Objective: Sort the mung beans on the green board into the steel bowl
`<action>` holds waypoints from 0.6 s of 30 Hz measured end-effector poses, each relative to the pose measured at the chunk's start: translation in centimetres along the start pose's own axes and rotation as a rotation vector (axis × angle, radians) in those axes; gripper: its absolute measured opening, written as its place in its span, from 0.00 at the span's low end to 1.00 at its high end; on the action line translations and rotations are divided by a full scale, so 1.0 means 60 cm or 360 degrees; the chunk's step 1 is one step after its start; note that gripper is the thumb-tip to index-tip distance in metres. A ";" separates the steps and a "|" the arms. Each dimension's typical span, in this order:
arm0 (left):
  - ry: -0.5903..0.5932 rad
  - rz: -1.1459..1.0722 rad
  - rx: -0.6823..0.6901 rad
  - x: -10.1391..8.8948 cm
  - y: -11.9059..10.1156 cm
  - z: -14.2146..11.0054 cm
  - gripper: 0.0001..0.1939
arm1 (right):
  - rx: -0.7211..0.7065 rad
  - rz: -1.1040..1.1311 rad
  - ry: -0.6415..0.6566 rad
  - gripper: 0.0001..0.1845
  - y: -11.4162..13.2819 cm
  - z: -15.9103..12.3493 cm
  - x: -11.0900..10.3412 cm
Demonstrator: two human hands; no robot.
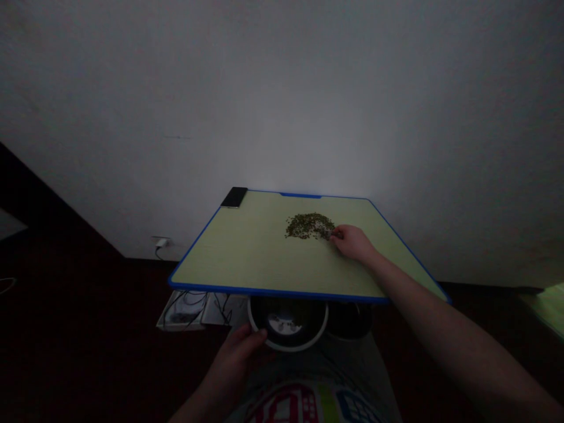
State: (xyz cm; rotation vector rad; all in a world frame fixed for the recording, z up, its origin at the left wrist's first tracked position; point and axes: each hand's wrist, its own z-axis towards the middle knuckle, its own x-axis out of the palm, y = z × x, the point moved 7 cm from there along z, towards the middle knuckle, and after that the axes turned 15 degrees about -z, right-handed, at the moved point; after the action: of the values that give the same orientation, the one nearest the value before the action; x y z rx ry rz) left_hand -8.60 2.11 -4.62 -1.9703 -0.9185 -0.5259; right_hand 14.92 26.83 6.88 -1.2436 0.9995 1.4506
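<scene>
A loose pile of small green and brown beans or seeds (308, 224) is spread on the pale table top (247, 258). My right hand (350, 242) is at the pile's right edge with its fingertips pinched together; whatever may be between them is too small to name. Below the table's front edge, my left hand (240, 349) grips the rim of a bowl (288, 346), thumb over the edge. The bowl has a light rim and a dark inside, with some small bits at its bottom. Its far side is hidden under the table.
A dark phone (235, 197) lies at the table's far left corner, by the wall. Under the table are white boxes with cables (185, 311) and a dark container (350, 322) right of the bowl. A plug (162, 242) sits in the wall at left.
</scene>
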 end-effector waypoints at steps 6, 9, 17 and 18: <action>-0.0038 0.0055 0.0020 -0.004 -0.003 -0.002 0.15 | -0.0064 0.0053 0.0022 0.12 0.009 0.006 0.004; -0.0049 0.0064 0.0033 -0.007 -0.004 -0.002 0.16 | -0.0081 0.0077 0.0043 0.12 0.012 0.007 0.006; -0.0002 0.0015 0.0004 0.000 -0.004 -0.005 0.14 | -0.0170 0.0077 0.0052 0.13 0.025 0.008 0.004; 0.0004 0.0021 0.0007 0.000 -0.004 -0.004 0.14 | -0.0177 0.0085 0.0057 0.13 0.027 0.008 0.004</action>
State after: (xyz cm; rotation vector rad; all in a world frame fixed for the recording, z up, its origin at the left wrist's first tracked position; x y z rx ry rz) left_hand -8.82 1.97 -4.36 -1.9700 -0.9040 -0.5178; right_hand 13.24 27.00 6.74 -1.3358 0.9938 1.5476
